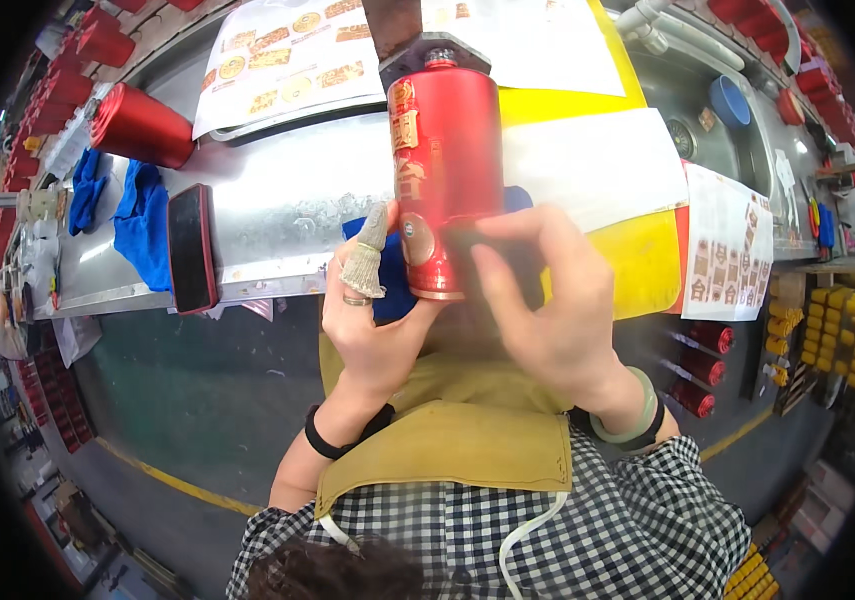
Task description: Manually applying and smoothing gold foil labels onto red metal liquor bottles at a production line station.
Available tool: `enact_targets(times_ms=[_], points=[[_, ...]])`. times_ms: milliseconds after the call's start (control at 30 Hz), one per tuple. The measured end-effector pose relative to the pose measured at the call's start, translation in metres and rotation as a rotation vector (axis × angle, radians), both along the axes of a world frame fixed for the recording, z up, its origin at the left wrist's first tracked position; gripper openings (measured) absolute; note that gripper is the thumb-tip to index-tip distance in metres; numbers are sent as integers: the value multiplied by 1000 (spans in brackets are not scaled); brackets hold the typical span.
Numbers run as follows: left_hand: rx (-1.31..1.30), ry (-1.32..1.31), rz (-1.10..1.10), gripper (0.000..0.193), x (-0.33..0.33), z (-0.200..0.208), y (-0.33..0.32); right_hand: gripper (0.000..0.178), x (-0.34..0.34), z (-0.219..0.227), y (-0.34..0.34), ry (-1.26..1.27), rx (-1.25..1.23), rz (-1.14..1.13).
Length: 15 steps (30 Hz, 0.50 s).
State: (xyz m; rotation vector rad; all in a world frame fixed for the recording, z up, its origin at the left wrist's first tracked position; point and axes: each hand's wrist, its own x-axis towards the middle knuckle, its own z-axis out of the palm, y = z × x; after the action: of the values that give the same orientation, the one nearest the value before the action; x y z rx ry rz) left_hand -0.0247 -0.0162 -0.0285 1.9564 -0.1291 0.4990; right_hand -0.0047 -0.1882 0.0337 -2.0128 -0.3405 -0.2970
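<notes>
A red bottle [457, 150] is held by the left hand, at the upper middle of the frame.
The left hand [375, 330] is clamped around the lower part of the bottle, with a pale cover [362, 260] on one finger; the right hand [557, 300] is near its right side, thumb and forefinger apart, and whether they touch it, I cannot tell. A phone [188, 250] lies on the metal worktop [282, 225], left of centre.
</notes>
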Motion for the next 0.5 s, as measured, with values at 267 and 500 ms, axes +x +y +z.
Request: enact_targets(times_ms=[267,500], points=[[25,-5,9,73,4,-1,2,18,16,-2,-31,-128,-264,-205],[-24,10,25,74,1,-6,1,26,9,-1,-14,-290,-253,48]])
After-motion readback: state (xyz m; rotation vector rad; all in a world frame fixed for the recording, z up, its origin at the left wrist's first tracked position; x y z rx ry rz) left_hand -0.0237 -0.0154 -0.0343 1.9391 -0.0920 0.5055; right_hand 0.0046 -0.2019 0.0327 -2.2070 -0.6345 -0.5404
